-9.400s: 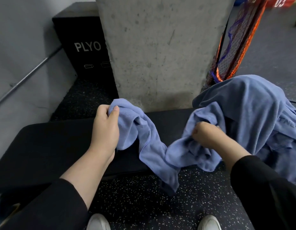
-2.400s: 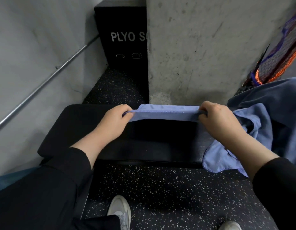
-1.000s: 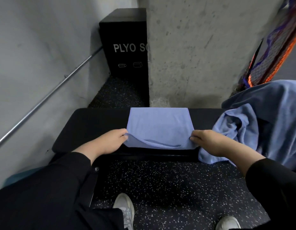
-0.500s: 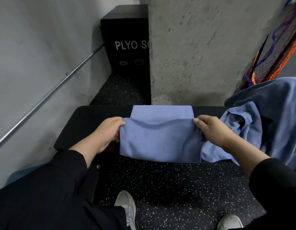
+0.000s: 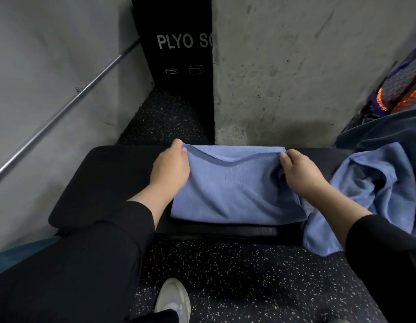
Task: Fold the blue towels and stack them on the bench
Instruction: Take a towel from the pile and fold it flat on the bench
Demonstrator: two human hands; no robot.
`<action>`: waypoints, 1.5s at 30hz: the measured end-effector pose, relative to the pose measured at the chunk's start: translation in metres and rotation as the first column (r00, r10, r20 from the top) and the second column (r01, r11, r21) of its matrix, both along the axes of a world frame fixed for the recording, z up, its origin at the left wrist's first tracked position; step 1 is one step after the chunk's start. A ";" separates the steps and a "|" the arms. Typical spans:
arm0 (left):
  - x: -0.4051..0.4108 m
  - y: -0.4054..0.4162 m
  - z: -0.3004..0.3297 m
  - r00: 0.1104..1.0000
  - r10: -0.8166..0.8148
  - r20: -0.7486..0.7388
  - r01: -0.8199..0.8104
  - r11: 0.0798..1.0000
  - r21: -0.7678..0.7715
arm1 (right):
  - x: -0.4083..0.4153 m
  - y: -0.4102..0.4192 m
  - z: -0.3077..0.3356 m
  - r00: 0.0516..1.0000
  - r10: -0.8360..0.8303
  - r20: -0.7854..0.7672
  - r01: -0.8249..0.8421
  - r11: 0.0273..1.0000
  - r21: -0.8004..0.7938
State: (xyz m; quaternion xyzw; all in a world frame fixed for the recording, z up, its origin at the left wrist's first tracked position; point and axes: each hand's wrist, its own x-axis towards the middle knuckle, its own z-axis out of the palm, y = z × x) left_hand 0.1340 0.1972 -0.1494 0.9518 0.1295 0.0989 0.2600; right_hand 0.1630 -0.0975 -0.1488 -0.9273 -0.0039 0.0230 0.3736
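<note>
A blue towel (image 5: 235, 192) lies folded in half across the black padded bench (image 5: 104, 183), its fold line at the bench's near edge. My left hand (image 5: 170, 170) pinches the upper layer's far left corner. My right hand (image 5: 300, 176) pinches the far right corner. The held edge sags a little between them, close to the lower layer's far edge. A loose heap of blue towels (image 5: 379, 183) sits on the bench's right end, part of it hanging over the front.
A concrete pillar (image 5: 295, 66) rises right behind the bench. A black plyo box (image 5: 179, 54) stands behind it to the left, beside a grey wall with a metal rail (image 5: 62, 110). Netting (image 5: 402, 89) hangs at far right. Speckled floor and my shoe (image 5: 173, 299) are below.
Both hands lifted the towel's near edge off the bench front and carried it over to the far edge, folding the towel in half.
</note>
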 end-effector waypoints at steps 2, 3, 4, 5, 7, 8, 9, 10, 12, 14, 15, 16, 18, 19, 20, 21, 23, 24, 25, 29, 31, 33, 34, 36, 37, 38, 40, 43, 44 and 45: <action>0.004 -0.005 -0.006 0.994 -0.101 -0.028 0.102 0.995 0.010 | 0.002 0.001 -0.003 1.000 0.029 0.007 -0.028 0.997 -0.067; 0.004 -0.008 -0.010 0.984 -0.162 -0.068 0.166 0.985 0.049 | 0.003 0.002 -0.004 0.999 0.045 0.010 -0.044 0.994 -0.098; 0.004 -0.010 -0.013 0.972 -0.208 -0.111 0.219 0.971 0.098 | 0.003 0.003 -0.005 0.998 0.062 0.011 -0.060 0.990 -0.127; 0.002 -0.013 -0.015 0.962 -0.232 -0.143 0.253 0.957 0.144 | 0.001 0.004 -0.004 0.997 0.080 0.011 -0.078 0.985 -0.156; -0.004 -0.015 -0.012 0.952 -0.250 -0.179 0.277 0.949 0.148 | -0.006 0.004 -0.001 0.992 0.126 0.005 -0.122 0.972 -0.201; -0.008 -0.015 -0.010 0.944 -0.261 -0.202 0.291 0.947 0.135 | -0.011 0.004 0.002 0.989 0.147 -0.006 -0.145 0.964 -0.221; -0.014 -0.016 -0.006 0.934 -0.281 -0.220 0.315 0.939 0.136 | -0.017 0.003 0.006 0.986 0.164 -0.027 -0.166 0.957 -0.238; -0.021 -0.016 -0.002 0.923 -0.299 -0.244 0.337 0.932 0.134 | -0.024 0.004 0.009 0.983 0.174 -0.055 -0.182 0.951 -0.250; -0.036 -0.015 0.005 0.902 -0.325 -0.284 0.366 0.925 0.105 | -0.037 0.003 0.017 0.975 0.192 -0.116 -0.218 0.933 -0.286; -0.051 -0.011 0.011 0.882 -0.342 -0.326 0.385 0.919 0.079 | -0.052 0.001 0.024 0.956 0.231 -0.183 -0.282 0.897 -0.340; -0.058 -0.008 0.014 0.867 -0.354 -0.350 0.399 0.915 0.064 | -0.059 -0.001 0.027 0.941 0.260 -0.216 -0.326 0.866 -0.379; -0.066 -0.006 0.017 0.852 -0.362 -0.379 0.407 0.912 0.044 | -0.067 -0.002 0.029 0.929 0.278 -0.244 -0.358 0.842 -0.403; -0.078 0.000 0.019 0.825 -0.380 -0.418 0.417 0.909 -0.001 | -0.079 -0.006 0.032 0.912 0.284 -0.296 -0.389 0.828 -0.404; -0.083 0.003 0.020 0.827 -0.393 -0.402 0.424 0.906 -0.014 | -0.084 -0.009 0.034 0.907 0.288 -0.306 -0.396 0.831 -0.391; -0.087 0.005 0.022 0.838 -0.408 -0.362 0.421 0.906 -0.045 | -0.087 -0.012 0.035 0.905 0.306 -0.295 -0.402 0.842 -0.360; -0.090 0.005 0.025 0.862 -0.420 -0.286 0.404 0.907 -0.114 | -0.091 -0.015 0.038 0.909 0.320 -0.267 -0.396 0.864 -0.311; -0.095 0.002 0.040 0.912 -0.403 -0.081 0.353 0.868 -0.350 | -0.095 -0.019 0.047 0.941 0.297 -0.161 -0.314 0.945 -0.093; -0.096 0.000 0.049 0.934 -0.358 0.005 0.320 0.829 -0.459 | -0.097 -0.019 0.053 0.962 0.250 -0.111 -0.241 0.966 0.087; -0.095 -0.004 0.057 0.953 -0.293 0.077 0.285 0.782 -0.554 | -0.096 -0.018 0.057 0.979 0.184 -0.085 -0.156 0.951 0.265; -0.077 -0.013 0.071 0.984 0.002 0.179 0.134 0.656 -0.743 | -0.076 -0.008 0.061 0.995 -0.043 -0.093 0.089 0.808 0.582; -0.060 -0.014 0.070 0.968 0.125 0.218 0.047 0.763 -0.645 | -0.060 -0.002 0.059 0.987 -0.138 -0.083 0.161 0.803 0.574; -0.046 -0.014 0.066 0.947 0.164 0.278 -0.020 0.890 -0.456 | -0.044 0.003 0.057 0.981 -0.195 -0.014 0.177 0.855 0.487; -0.038 -0.014 0.061 0.944 0.155 0.290 -0.031 0.920 -0.392 | -0.035 0.005 0.053 0.978 -0.207 0.020 0.178 0.882 0.437; -0.026 -0.013 0.046 0.960 0.105 0.259 -0.017 0.947 -0.322 | -0.018 0.009 0.043 0.977 -0.205 0.065 0.166 0.910 0.380; -0.021 -0.013 0.037 0.973 0.071 0.220 -0.003 0.955 -0.296 | -0.012 0.012 0.037 0.979 -0.190 0.069 0.154 0.921 0.357; -0.017 -0.013 0.029 0.984 0.032 0.178 0.017 0.964 -0.266 | -0.008 0.013 0.030 0.983 -0.166 0.076 0.134 0.938 0.319; -0.013 -0.013 0.012 0.993 -0.050 0.106 0.069 0.981 -0.180 | -0.003 0.014 0.015 0.995 -0.084 0.061 0.073 0.983 0.171; -0.012 -0.010 -0.008 0.983 -0.182 -0.009 0.182 0.983 -0.010 | -0.003 0.011 -0.002 0.999 0.032 -0.001 -0.032 0.999 -0.010; -0.012 -0.009 -0.012 0.974 -0.222 -0.042 0.223 0.974 0.027 | -0.004 0.011 -0.002 0.998 0.056 -0.005 -0.057 0.998 -0.038; -0.013 -0.009 -0.013 0.967 -0.246 -0.064 0.249 0.967 0.046 | -0.004 0.010 -0.001 0.996 0.086 -0.010 -0.087 0.992 -0.092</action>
